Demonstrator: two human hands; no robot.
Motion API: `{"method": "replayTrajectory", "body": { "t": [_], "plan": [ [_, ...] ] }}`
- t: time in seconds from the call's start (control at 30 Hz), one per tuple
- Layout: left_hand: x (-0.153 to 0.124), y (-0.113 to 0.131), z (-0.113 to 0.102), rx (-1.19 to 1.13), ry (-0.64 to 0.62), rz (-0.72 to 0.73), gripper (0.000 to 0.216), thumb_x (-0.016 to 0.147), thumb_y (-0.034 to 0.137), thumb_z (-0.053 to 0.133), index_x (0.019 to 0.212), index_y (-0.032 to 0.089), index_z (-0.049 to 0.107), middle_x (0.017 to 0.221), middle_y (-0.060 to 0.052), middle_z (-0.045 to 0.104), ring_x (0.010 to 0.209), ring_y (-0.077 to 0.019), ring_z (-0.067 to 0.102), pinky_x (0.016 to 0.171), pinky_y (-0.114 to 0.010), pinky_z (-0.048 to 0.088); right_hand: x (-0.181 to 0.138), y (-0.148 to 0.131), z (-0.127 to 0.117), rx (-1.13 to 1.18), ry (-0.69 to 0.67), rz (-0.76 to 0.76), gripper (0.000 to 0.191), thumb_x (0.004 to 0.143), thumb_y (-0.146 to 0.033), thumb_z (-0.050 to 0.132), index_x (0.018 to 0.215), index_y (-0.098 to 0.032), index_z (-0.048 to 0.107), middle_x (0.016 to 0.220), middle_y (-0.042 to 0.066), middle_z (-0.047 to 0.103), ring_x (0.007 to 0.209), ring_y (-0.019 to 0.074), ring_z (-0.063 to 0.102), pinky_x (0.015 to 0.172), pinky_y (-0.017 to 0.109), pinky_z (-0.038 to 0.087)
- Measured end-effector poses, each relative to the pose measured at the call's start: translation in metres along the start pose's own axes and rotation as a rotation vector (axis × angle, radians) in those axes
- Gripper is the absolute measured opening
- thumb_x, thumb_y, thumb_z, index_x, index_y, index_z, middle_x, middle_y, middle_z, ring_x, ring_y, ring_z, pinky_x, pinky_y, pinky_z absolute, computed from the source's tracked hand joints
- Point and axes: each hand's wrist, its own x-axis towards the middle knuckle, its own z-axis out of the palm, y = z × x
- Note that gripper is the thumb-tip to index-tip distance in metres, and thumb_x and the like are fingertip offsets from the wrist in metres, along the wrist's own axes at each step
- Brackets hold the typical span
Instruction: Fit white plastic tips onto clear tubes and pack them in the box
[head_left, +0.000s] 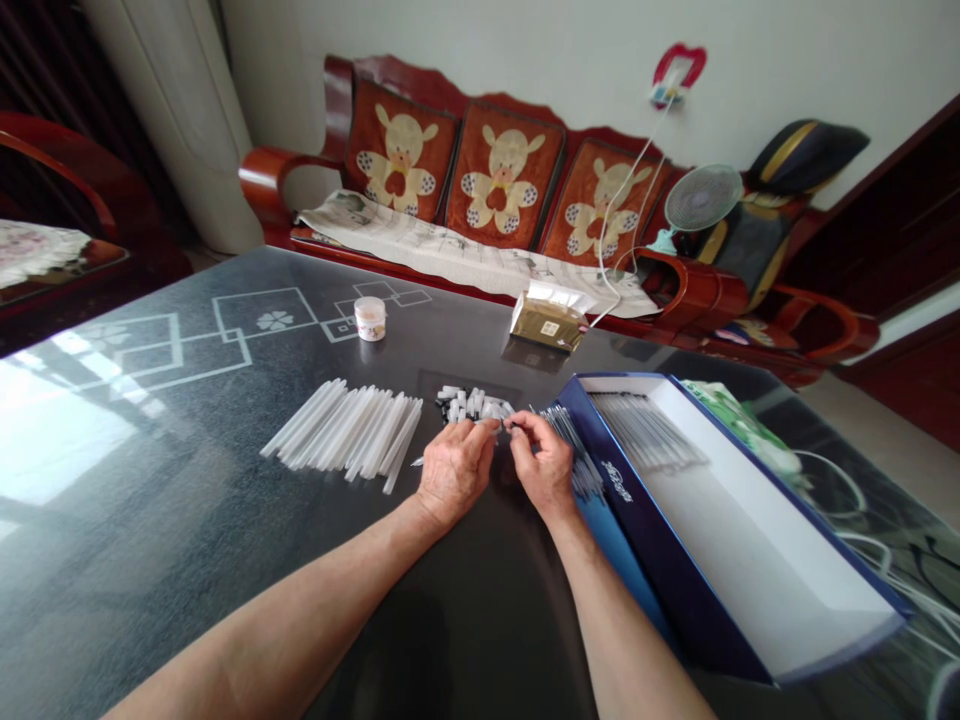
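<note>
Pen part [513, 425] half-hidden between left hand [454, 470], right hand [545, 465].

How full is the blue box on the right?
Mostly empty. The blue box lies open, its white floor bare except for a small bunch of thin clear sticks at its far end.
</note>
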Motion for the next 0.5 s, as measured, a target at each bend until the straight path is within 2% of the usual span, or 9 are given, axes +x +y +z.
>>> {"method": "replayTrajectory", "body": {
  "t": [0.13, 0.27, 0.37, 0.5],
  "plan": [
    [0.0007, 0.0005, -0.0011, 0.005, 0.005, 0.004, 0.023, 0.096, 0.026, 0.044, 0.111, 0.022, 0.062, 0.083, -0.003, 0.067, 0.079, -0.0159, 0.061, 0.073, -0.026, 0.047, 0.0009, -0.0005, -0.0015, 0.147, -0.072, 0.041, 0.018, 0.087, -0.025, 0.052, 0.096, -0.023, 0.068, 0.098, 0.005, 0.067, 0.093, 0.0198, 0.063, 0.079, 0.032, 0.051],
    [-0.0004, -0.0002, 0.0017, -0.009, 0.006, -0.002, 0.021, 0.095, 0.025, 0.046, 0.111, 0.020, 0.060, 0.088, -0.004, 0.069, 0.082, -0.0167, 0.062, 0.075, -0.027, 0.048, -0.0013, 0.0034, -0.0008, 0.269, -0.104, 0.218, 0.018, 0.085, -0.032, 0.057, 0.099, -0.022, 0.064, 0.090, 0.003, 0.067, 0.078, 0.0175, 0.062, 0.072, 0.030, 0.050],
    [-0.0009, -0.0006, 0.0037, -0.015, 0.008, -0.003, 0.019, 0.094, 0.024, 0.047, 0.108, 0.019, 0.060, 0.090, -0.004, 0.069, 0.083, -0.0170, 0.063, 0.076, -0.027, 0.049, -0.0022, 0.0022, -0.0010, 0.278, -0.126, 0.232, 0.015, 0.084, -0.033, 0.059, 0.093, -0.021, 0.063, 0.083, 0.002, 0.066, 0.071, 0.0163, 0.060, 0.068, 0.029, 0.049],
    [-0.0004, -0.0009, 0.0038, -0.015, -0.001, 0.003, 0.018, 0.094, 0.024, 0.047, 0.106, 0.020, 0.061, 0.089, -0.004, 0.069, 0.082, -0.0171, 0.063, 0.075, -0.028, 0.049, -0.0019, -0.0018, -0.0019, 0.264, -0.147, 0.216, 0.015, 0.084, -0.033, 0.059, 0.093, -0.022, 0.064, 0.082, 0.002, 0.067, 0.072, 0.0173, 0.061, 0.068, 0.030, 0.049]
  ]
}}
